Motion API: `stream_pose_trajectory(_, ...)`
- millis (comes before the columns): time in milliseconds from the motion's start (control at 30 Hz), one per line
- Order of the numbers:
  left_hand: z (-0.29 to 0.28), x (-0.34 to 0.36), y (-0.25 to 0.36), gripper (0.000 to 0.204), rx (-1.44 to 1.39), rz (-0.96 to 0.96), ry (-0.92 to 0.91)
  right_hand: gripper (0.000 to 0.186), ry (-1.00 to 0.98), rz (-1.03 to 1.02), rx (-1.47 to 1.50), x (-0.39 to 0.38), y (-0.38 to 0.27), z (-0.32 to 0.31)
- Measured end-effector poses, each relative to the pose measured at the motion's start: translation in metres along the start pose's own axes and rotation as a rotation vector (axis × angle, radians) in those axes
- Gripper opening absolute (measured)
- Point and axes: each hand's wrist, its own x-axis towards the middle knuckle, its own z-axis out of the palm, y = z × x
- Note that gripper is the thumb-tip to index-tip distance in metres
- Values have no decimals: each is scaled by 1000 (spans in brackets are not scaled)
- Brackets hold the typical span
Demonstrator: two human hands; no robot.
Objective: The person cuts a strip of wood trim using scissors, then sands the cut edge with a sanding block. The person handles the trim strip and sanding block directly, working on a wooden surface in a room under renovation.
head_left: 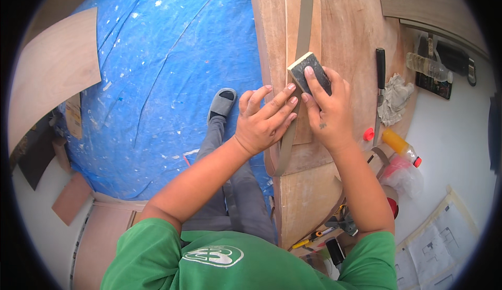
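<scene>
My right hand (327,99) grips a sanding block (318,61) with a dark top and cream-coloured edge, held over a pale plywood surface (350,39). A grey-brown strip (285,156) runs lengthwise along the wood, passing beneath my hands. Just left of the block, my left hand (264,115) lies with fingers spread, its fingertips on or just over the strip and the wood edge. It holds nothing. Part of the strip is hidden under both hands.
Blue tarp (136,54) covers the floor, where my sandalled foot (222,104) rests; curved plywood sheets (52,65) lie left. Rightward are a black-handled tool (380,67), crumpled cloth (393,101), orange-filled bottle (397,143), red cap (368,134), plastic bag (405,180), several hand tools (319,235) and paper drawings (434,243).
</scene>
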Motion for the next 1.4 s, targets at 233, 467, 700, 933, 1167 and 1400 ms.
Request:
stream_pose_trajectory(233, 9, -2, -6, 31, -68, 2, 45, 55, 73, 30, -74, 68, 0, 16)
stream_pose_trajectory(467, 10, -1, -4, 34, -74, -36, 96, 52, 76, 6, 0, 50, 2, 17)
stream_pose_trajectory(700, 13, -3, -3, 33, -84, -50, 116, 50, 98, 36, -30, 80, 1, 17)
stream_pose_trajectory(933, 18, -4, -2, 34, -82, -61, 136, 47, 141, 76, -40, 101, 7, 19)
stream_pose_trajectory(1167, 16, -6, -4, 35, -97, -81, 134, 50, 125, 113, 111, 81, 9, 28)
stream_pose_trajectory(1400, 21, -7, -3, 33, -69, -79, 137, 50, 175, 161, -89, 223, 42, 22)
